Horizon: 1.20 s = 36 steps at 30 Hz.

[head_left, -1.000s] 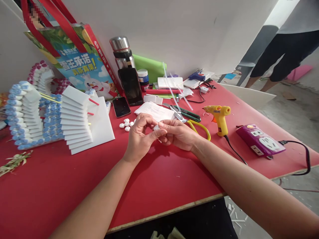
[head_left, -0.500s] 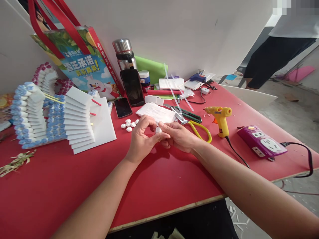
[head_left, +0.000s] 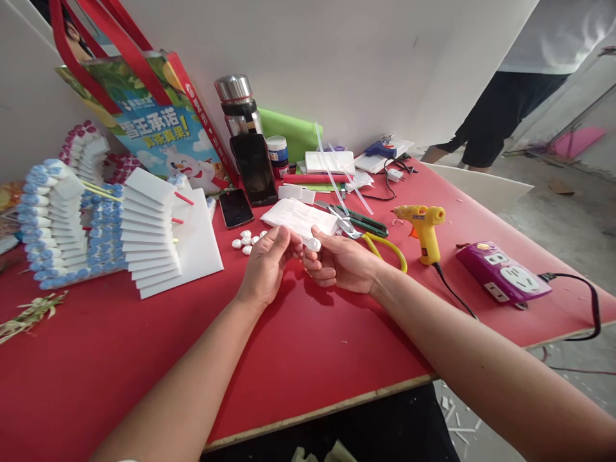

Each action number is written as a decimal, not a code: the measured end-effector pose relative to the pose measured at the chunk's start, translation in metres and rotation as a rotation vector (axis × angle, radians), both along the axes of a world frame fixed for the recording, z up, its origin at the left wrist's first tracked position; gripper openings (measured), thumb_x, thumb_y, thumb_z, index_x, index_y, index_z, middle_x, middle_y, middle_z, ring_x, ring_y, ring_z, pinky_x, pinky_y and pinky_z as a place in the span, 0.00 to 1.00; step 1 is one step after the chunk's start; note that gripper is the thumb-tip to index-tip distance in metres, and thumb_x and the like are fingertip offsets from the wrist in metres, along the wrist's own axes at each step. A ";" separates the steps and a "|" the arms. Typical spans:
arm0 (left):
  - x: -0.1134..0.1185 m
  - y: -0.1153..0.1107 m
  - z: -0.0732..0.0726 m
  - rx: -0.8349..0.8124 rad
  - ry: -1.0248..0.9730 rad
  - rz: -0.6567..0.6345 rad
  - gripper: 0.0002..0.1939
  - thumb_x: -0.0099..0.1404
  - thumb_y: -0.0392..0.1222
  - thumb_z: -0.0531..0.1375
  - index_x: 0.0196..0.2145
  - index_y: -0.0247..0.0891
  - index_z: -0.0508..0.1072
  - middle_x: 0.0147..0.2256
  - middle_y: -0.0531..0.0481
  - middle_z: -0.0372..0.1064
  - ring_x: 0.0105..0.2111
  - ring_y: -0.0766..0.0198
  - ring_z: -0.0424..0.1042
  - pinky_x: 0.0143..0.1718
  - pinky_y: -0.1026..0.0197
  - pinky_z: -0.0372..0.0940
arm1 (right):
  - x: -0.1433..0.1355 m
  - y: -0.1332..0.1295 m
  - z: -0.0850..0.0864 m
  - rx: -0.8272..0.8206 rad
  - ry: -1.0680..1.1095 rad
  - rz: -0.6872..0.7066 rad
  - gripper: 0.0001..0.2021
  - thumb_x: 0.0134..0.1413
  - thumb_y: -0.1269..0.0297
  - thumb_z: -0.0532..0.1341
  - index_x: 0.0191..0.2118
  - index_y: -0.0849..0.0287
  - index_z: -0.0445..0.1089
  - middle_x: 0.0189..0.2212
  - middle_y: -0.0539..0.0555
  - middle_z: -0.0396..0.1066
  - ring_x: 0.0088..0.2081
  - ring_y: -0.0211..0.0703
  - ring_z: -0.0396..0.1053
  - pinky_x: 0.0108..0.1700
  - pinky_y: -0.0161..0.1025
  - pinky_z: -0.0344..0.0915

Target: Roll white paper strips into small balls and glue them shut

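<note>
A small white rolled piece [head_left: 314, 244] is pinched between the thumb and fingers of my right hand [head_left: 339, 260], over the middle of the red table. Close beside it on the left, my left hand [head_left: 264, 263] has its thumb and fingertips pressed together on a thin white end that seems to run to the rolled piece; its exact shape is partly hidden. Several white rolled pieces [head_left: 247, 241] lie on the table just left of my left hand. Behind both hands is a flat white stack of thin sheets [head_left: 301, 217].
Scissors with yellow handles [head_left: 385, 247], a green cutter [head_left: 368, 222], a yellow glue gun [head_left: 423, 228] and a purple power strip [head_left: 503, 273] lie to the right. Left are fanned white boards [head_left: 149, 234], a phone [head_left: 235, 208] and a bag [head_left: 168, 135]. A person [head_left: 500, 115] stands beyond the table.
The white piece has moved slightly right and now sits in my right hand's pinch. My left fingers have shifted left, away from its rounded part. The person in the background has moved left.
</note>
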<state>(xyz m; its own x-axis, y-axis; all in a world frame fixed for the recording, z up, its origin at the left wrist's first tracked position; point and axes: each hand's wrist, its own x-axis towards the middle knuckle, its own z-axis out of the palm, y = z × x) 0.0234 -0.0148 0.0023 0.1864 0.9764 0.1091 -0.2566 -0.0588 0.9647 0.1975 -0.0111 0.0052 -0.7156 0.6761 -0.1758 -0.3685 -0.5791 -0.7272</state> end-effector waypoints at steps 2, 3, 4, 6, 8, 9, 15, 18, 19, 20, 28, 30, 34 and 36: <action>0.001 -0.002 0.001 -0.005 0.013 -0.035 0.15 0.63 0.52 0.67 0.31 0.38 0.73 0.30 0.50 0.73 0.29 0.64 0.73 0.37 0.59 0.68 | 0.000 0.001 -0.002 -0.013 0.008 -0.040 0.23 0.60 0.44 0.62 0.29 0.62 0.67 0.24 0.46 0.60 0.20 0.29 0.47 0.23 0.31 0.48; 0.002 -0.003 0.001 -0.002 0.023 -0.037 0.13 0.61 0.50 0.69 0.32 0.38 0.73 0.30 0.50 0.74 0.30 0.63 0.74 0.38 0.58 0.68 | 0.000 0.002 -0.003 -0.016 0.009 -0.070 0.22 0.59 0.45 0.63 0.30 0.62 0.67 0.24 0.47 0.61 0.20 0.28 0.48 0.23 0.31 0.48; 0.002 -0.003 0.001 0.006 0.036 -0.025 0.13 0.60 0.48 0.70 0.31 0.38 0.73 0.30 0.50 0.75 0.30 0.63 0.75 0.39 0.58 0.69 | 0.000 0.002 -0.003 -0.016 0.011 -0.103 0.22 0.59 0.45 0.64 0.30 0.62 0.68 0.25 0.47 0.62 0.20 0.29 0.49 0.23 0.30 0.49; 0.002 -0.003 0.001 0.035 0.053 0.029 0.12 0.59 0.46 0.70 0.30 0.37 0.74 0.29 0.49 0.76 0.30 0.63 0.75 0.38 0.58 0.69 | 0.001 0.003 -0.004 -0.007 0.026 -0.155 0.21 0.59 0.47 0.64 0.31 0.62 0.69 0.26 0.48 0.64 0.21 0.29 0.51 0.23 0.30 0.52; 0.000 -0.002 0.000 0.058 0.057 0.067 0.11 0.59 0.45 0.70 0.28 0.36 0.75 0.27 0.49 0.75 0.27 0.65 0.73 0.36 0.59 0.68 | 0.002 0.004 -0.003 -0.002 0.050 -0.182 0.19 0.60 0.48 0.65 0.32 0.62 0.70 0.27 0.49 0.65 0.21 0.29 0.53 0.24 0.30 0.54; -0.001 -0.001 0.000 0.063 0.050 0.072 0.11 0.60 0.44 0.70 0.28 0.36 0.75 0.27 0.50 0.75 0.26 0.66 0.71 0.35 0.60 0.68 | 0.002 0.004 -0.003 -0.002 0.059 -0.189 0.18 0.60 0.49 0.65 0.32 0.62 0.71 0.27 0.49 0.66 0.21 0.29 0.53 0.24 0.30 0.55; -0.005 0.004 -0.004 0.017 0.000 0.072 0.10 0.61 0.45 0.68 0.34 0.36 0.79 0.30 0.49 0.75 0.27 0.66 0.71 0.35 0.61 0.68 | 0.004 0.004 -0.003 0.033 0.056 -0.209 0.16 0.56 0.53 0.69 0.35 0.62 0.72 0.29 0.48 0.68 0.22 0.28 0.56 0.26 0.31 0.58; -0.007 0.007 -0.007 -0.005 0.045 0.150 0.11 0.58 0.46 0.71 0.32 0.36 0.79 0.28 0.50 0.75 0.26 0.68 0.69 0.33 0.62 0.66 | 0.003 0.002 -0.002 0.139 -0.017 -0.296 0.15 0.51 0.55 0.72 0.35 0.61 0.71 0.29 0.48 0.68 0.24 0.29 0.58 0.27 0.32 0.59; -0.007 0.008 -0.008 0.002 0.080 0.184 0.12 0.57 0.47 0.71 0.27 0.36 0.77 0.26 0.51 0.74 0.24 0.69 0.67 0.31 0.63 0.65 | 0.002 0.001 -0.001 0.197 -0.070 -0.342 0.16 0.50 0.55 0.73 0.35 0.60 0.70 0.28 0.47 0.67 0.24 0.30 0.59 0.26 0.33 0.59; -0.008 0.009 -0.009 0.018 0.114 0.220 0.16 0.58 0.49 0.71 0.22 0.36 0.74 0.23 0.51 0.72 0.22 0.70 0.65 0.29 0.64 0.63 | 0.001 0.000 -0.001 0.267 -0.139 -0.388 0.17 0.49 0.54 0.73 0.36 0.59 0.70 0.26 0.46 0.66 0.24 0.31 0.59 0.26 0.33 0.58; -0.006 0.005 -0.002 -0.131 -0.010 0.004 0.14 0.59 0.48 0.70 0.40 0.39 0.78 0.34 0.51 0.75 0.31 0.66 0.75 0.39 0.61 0.71 | -0.004 -0.004 -0.008 0.788 -0.541 -0.547 0.14 0.53 0.57 0.69 0.40 0.56 0.69 0.31 0.48 0.68 0.29 0.37 0.62 0.32 0.37 0.59; -0.004 0.003 -0.002 -0.176 -0.052 -0.075 0.14 0.58 0.44 0.71 0.41 0.38 0.78 0.36 0.49 0.77 0.38 0.64 0.77 0.46 0.60 0.71 | -0.003 -0.004 -0.010 0.895 -0.642 -0.554 0.10 0.56 0.60 0.66 0.42 0.56 0.70 0.30 0.47 0.65 0.28 0.36 0.60 0.32 0.36 0.58; -0.002 0.002 -0.003 -0.192 -0.048 -0.077 0.15 0.56 0.40 0.72 0.42 0.36 0.80 0.42 0.46 0.78 0.44 0.61 0.77 0.49 0.59 0.70 | -0.003 -0.005 -0.010 1.020 -0.748 -0.550 0.08 0.59 0.63 0.62 0.44 0.54 0.69 0.29 0.46 0.61 0.28 0.36 0.59 0.32 0.36 0.57; -0.004 0.003 -0.004 -0.201 -0.057 -0.054 0.16 0.55 0.39 0.73 0.41 0.36 0.80 0.40 0.47 0.78 0.41 0.63 0.77 0.48 0.60 0.71 | 0.000 -0.006 -0.004 1.027 -0.798 -0.525 0.12 0.60 0.60 0.63 0.47 0.54 0.66 0.32 0.47 0.65 0.28 0.37 0.61 0.32 0.36 0.58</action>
